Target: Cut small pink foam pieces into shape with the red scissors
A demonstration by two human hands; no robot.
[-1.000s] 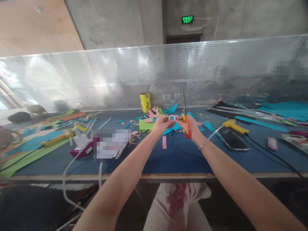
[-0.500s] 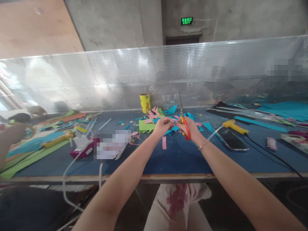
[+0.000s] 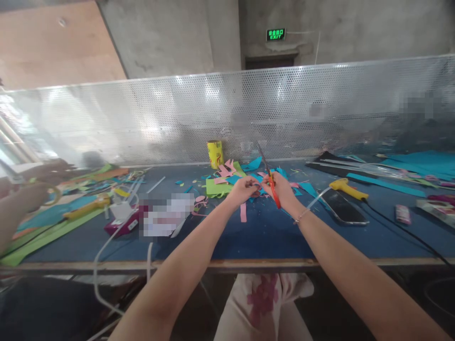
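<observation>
My left hand (image 3: pixel 245 189) pinches what looks like a small pink paper piece, mostly hidden by the fingers. Close by on the right, my right hand (image 3: pixel 282 188) is closed around scissors (image 3: pixel 273 192) with red handles, the blades pointing up and away. Its fingertips almost meet those of my left hand. Beneath and behind both hands lie blue, pink and green paper scraps (image 3: pixel 217 187). A pink paper strip (image 3: pixel 243 212) is just below my left hand.
A yellow roll (image 3: pixel 215 154) stands behind the scraps. To the right are a phone (image 3: pixel 344 207) and a yellow glue gun (image 3: pixel 350 188) with a black cord. At left, another person's hand (image 3: pixel 30 196) is near a second glue gun (image 3: pixel 87 207). A perforated metal screen (image 3: pixel 177 118) runs behind.
The scissors have turned in my right hand, their blades leaning further left. Both hands stay close together. At left, the other person's arms have shifted, with more of them in view.
</observation>
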